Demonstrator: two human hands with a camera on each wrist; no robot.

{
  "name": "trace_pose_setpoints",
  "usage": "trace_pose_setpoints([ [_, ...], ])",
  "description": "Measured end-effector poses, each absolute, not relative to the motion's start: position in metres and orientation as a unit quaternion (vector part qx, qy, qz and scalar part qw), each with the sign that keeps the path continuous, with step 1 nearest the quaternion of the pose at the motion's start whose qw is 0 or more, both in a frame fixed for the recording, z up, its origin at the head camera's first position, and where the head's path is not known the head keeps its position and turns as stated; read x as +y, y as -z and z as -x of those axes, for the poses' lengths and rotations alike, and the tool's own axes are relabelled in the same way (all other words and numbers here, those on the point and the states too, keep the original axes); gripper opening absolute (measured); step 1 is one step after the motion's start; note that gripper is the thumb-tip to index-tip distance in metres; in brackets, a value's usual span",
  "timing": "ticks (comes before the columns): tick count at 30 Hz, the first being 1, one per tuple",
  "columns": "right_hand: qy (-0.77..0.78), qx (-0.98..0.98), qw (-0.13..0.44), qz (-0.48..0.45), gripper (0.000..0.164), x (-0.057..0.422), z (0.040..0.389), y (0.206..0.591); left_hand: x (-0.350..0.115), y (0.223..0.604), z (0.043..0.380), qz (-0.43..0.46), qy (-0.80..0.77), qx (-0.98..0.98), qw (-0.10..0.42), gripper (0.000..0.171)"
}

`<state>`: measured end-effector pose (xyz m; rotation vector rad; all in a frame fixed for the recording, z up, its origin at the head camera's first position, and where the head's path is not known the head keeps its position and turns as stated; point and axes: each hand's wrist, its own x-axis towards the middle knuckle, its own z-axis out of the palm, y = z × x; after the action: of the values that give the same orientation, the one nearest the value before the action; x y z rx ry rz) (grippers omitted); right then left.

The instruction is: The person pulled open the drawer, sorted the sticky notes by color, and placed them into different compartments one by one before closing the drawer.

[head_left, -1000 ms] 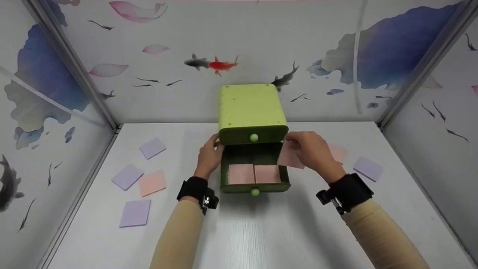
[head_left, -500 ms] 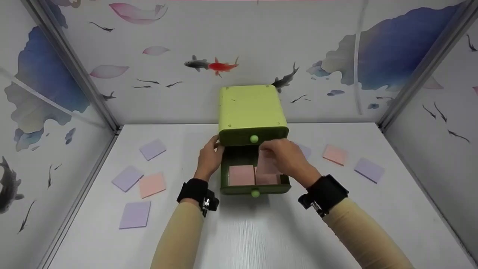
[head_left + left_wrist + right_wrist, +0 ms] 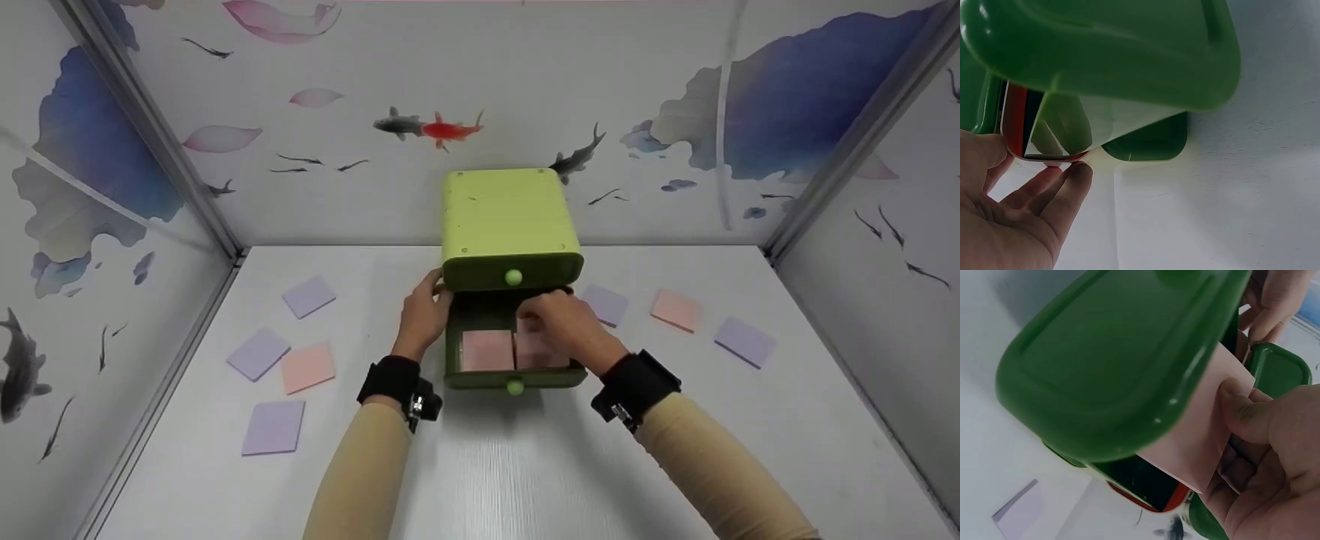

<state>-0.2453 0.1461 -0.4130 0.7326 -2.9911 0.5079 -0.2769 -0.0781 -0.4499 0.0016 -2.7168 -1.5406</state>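
A small lime and dark green drawer cabinet (image 3: 510, 210) stands against the back wall with its lower drawer (image 3: 480, 380) pulled out. Inside the drawer a pink sticky note pad (image 3: 487, 350) lies on the left. My right hand (image 3: 566, 322) pinches another pink sticky note pad (image 3: 1202, 422) between thumb and fingers, low over the drawer's right half. That pad slants in the right wrist view, and a pink pad beneath it is mostly hidden. At the cabinet's left side, my left hand (image 3: 422, 316) holds the housing's edge, thumb and fingertips (image 3: 1079, 173) against it.
Left of the cabinet lie several purple pads (image 3: 272, 427) and one pink pad (image 3: 308, 367) on the white table (image 3: 480, 480). To the right are two purple pads (image 3: 745, 342) and a pink pad (image 3: 675, 310). Patterned walls (image 3: 345, 202) enclose the table.
My right hand has carried the pink pad leftward from beside the cabinet and down into the drawer's right half. My left hand stays at the cabinet's edge.
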Motion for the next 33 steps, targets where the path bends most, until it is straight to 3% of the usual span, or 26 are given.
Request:
trace_pose_setpoints([
  [8, -0.165, -0.961, -0.017, -0.223, 0.027, 0.147, 0.247, 0.429, -0.079, 0.449, 0.276, 0.000, 0.498, -0.867, 0.006, 0.041],
  [33, -0.144, -0.965, 0.000, -0.218, 0.021, 0.144, 0.253, 0.449, -0.078, 0.451, 0.278, 0.002, 0.487, -0.873, 0.016, 0.041],
])
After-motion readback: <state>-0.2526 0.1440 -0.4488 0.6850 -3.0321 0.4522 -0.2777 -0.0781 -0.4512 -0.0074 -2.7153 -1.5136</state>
